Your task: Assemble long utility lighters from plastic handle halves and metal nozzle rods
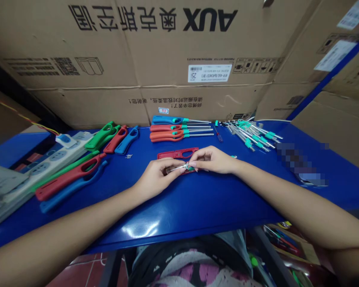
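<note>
The left forearm and right forearm are bare, tapering toward the wrists. The patterned garment below is black, with pale grey areas and pink-purple patches blotched dark; grey-blue cloth shows beside it.

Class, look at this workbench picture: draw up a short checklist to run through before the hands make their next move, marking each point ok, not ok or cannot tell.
1. Transparent piece held in the left hand: ok.
2. Right hand up at the piece's metallic end: ok.
3. Join at that end fully seated: cannot tell; the fingers hide it.
4. Red handle shell on the table just beyond the hands: ok.
5. Small metal pieces grouped together: ok.
6. Screwdriver already in hand: not ok; it lies farther back.
</note>
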Motion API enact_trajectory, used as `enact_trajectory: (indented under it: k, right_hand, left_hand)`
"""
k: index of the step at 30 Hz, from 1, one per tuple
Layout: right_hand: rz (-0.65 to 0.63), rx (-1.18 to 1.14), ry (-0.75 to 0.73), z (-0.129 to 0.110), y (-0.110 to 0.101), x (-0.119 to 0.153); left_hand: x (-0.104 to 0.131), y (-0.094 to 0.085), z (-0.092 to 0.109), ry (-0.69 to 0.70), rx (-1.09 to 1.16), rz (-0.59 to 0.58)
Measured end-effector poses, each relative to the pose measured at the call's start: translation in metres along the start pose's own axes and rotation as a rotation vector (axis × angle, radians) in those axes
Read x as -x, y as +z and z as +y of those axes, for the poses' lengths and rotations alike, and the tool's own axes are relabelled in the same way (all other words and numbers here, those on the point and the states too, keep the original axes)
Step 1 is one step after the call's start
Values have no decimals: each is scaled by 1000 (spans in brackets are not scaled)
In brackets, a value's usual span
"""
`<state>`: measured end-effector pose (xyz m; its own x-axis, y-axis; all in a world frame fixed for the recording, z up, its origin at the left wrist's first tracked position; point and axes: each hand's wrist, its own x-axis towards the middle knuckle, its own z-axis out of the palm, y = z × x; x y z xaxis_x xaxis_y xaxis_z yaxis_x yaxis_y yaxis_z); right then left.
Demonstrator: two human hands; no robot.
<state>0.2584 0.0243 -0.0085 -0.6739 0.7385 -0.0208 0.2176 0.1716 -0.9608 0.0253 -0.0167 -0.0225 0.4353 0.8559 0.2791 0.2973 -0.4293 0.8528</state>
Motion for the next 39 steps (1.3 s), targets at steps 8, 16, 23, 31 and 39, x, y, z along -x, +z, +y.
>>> enact_trajectory:
  k: [8,16,23,31,39]
  right_hand:
    - [3,26,-31,1,2,-1]
    - [14,34,-33,4,2,-2]
    - [30,38,-31,5,4,-1]
    - [54,43,0,-1,6,-2]
    - [91,34,4,-3,11,0]
  left_hand:
    - [1,1,-2,-1,-19,-2]
    - [1,1,0,-2,-36,3]
    - [0,4,-1,-28,0,8]
    - [1,3,1,-46,-19,4]
    - [2,7,4,-59,-38,40]
